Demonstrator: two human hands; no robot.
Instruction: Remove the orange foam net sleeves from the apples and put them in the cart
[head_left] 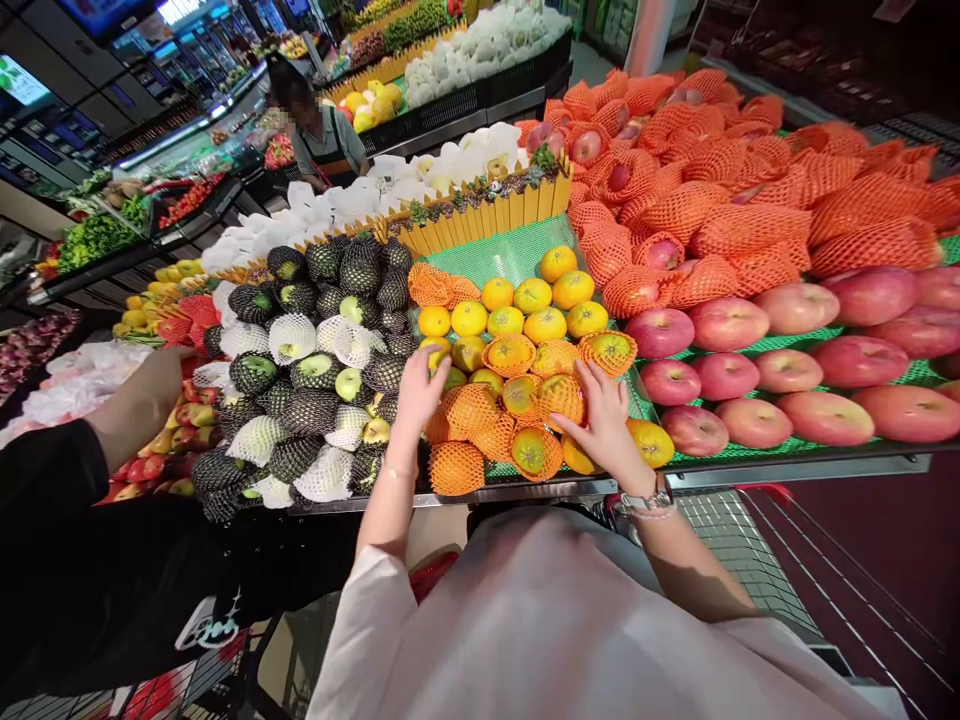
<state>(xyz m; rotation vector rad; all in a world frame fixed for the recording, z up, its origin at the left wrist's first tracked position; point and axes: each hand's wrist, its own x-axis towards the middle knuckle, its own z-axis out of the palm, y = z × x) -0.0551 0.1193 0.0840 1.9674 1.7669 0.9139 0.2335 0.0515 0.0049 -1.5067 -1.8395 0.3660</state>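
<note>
On netted oranges (469,410), left hand (418,388) and right hand (602,420), fingers (589,377) spread flat, gripping nothing

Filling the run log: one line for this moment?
left hand: on oranges | right hand: on netted orange | apples: at right

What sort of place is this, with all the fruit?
Most likely a supermarket produce section: a sloped display stand piled with round yellow-orange citrus fruits, smooth red apples and orange foam net sleeves, with a wire shopping cart below.
</note>
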